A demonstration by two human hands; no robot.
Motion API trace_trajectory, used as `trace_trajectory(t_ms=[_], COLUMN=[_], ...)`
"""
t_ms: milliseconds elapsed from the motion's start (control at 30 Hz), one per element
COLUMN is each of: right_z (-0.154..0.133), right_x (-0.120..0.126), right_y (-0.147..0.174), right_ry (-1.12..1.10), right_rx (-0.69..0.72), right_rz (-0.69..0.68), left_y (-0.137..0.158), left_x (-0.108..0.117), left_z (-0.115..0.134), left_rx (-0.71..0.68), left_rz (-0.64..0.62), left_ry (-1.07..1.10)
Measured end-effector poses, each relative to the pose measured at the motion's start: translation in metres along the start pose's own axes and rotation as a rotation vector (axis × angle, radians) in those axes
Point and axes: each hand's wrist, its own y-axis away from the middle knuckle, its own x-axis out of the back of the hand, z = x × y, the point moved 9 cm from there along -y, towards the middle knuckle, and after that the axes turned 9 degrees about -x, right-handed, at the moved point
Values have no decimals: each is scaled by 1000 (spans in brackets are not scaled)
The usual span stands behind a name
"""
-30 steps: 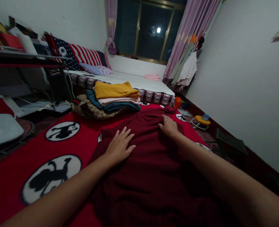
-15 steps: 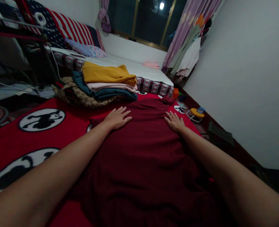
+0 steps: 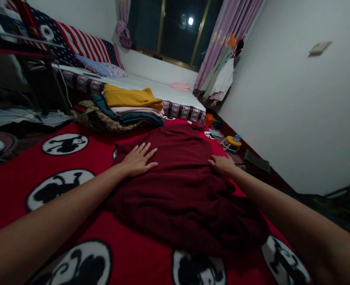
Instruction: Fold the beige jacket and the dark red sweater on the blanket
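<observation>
A maroon garment (image 3: 175,186) lies spread over a red blanket (image 3: 139,249) with black-and-white round prints. Its near part is wrinkled and bunched, and its exact cut is hard to make out. My left hand (image 3: 137,160) rests flat on the garment's left side, fingers spread. At the right edge of the cloth, my right hand (image 3: 222,164) has its fingers curled together on the fabric; the fingertips are partly hidden. Beyond the left hand, a stack of folded clothes has a mustard-yellow piece (image 3: 133,97) on top, above pale pink and teal ones.
Under the stack is a brown patterned cloth (image 3: 96,116). A bed with a white top (image 3: 151,85) stands by the window. On the right are a small yellow stool (image 3: 233,141), a dark green stool (image 3: 256,161) and the wall. Cables and a desk (image 3: 41,79) are at left.
Both hands have drawn back toward me, the right one going from spread fingers to curled ones. The garment's near part is more bunched, baring more blanket. The view has shifted too.
</observation>
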Motion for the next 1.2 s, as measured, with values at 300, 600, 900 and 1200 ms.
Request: trace_trajectory(t_ms=[300, 600, 900, 1200], right_z=[32, 53, 86, 48], right_x=[2, -13, 20, -15], right_y=[79, 104, 168, 240], right_ry=[-293, -765, -661, -405], right_rx=[-77, 196, 204, 333], right_rz=[19, 39, 65, 76], left_y=[32, 25, 66, 146], left_x=[36, 5, 18, 49], left_z=[39, 55, 66, 105], left_rx=[-172, -341, -293, -492], left_rz=[338, 21, -65, 144], left_ry=[35, 13, 351, 403])
